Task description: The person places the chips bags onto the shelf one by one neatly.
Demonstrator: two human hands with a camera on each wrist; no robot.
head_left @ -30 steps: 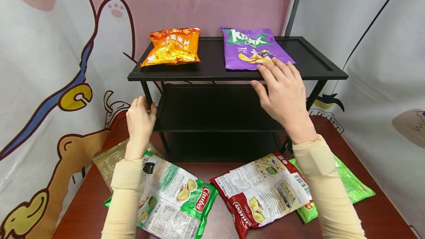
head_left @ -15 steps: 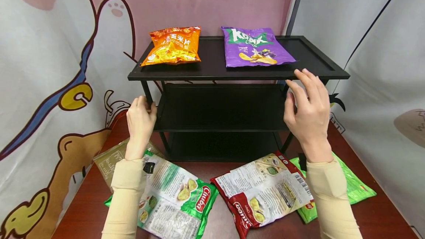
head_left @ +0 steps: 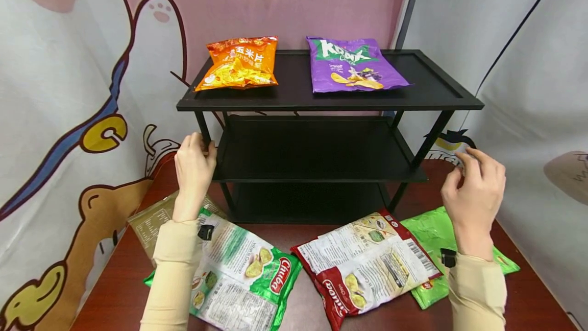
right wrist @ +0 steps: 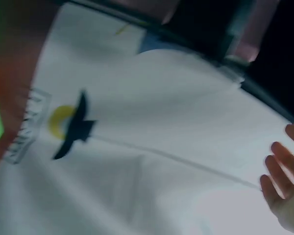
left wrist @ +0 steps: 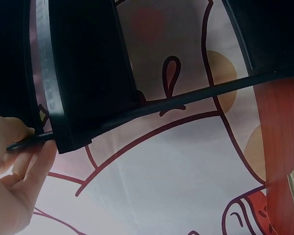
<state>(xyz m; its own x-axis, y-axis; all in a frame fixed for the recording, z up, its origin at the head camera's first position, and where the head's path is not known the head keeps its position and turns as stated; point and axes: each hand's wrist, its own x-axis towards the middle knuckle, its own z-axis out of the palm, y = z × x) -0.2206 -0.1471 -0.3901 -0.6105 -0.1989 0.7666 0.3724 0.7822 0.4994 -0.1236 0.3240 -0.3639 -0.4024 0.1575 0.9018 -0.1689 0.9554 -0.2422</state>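
Observation:
My left hand [head_left: 195,170] grips the front left post of a black three-tier shelf rack [head_left: 321,101]; in the left wrist view the thumb and fingers [left wrist: 36,169] wrap round that thin post [left wrist: 171,103]. To the right of the rack, my right hand [head_left: 475,195] is in the air with its fingers loosely bent and nothing in them. It hangs above a bright green bag [head_left: 429,231]. On the top tier lie an orange bag of corn chips [head_left: 241,65] at the left and a purple bag of Krax chips [head_left: 353,68] right of the middle.
On the reddish-brown table [head_left: 317,275], a green Chuba chip bag [head_left: 243,269] lies front left, over part of a gold bag [head_left: 153,223]. A red Chuba chip bag [head_left: 367,264] lies front right, overlapping the bright green bag. A printed cloth backdrop [head_left: 321,4] stands behind.
My right hand has left the purple chip bag and moved right and down, off the shelf to beside the rack. The left hand stays on the post.

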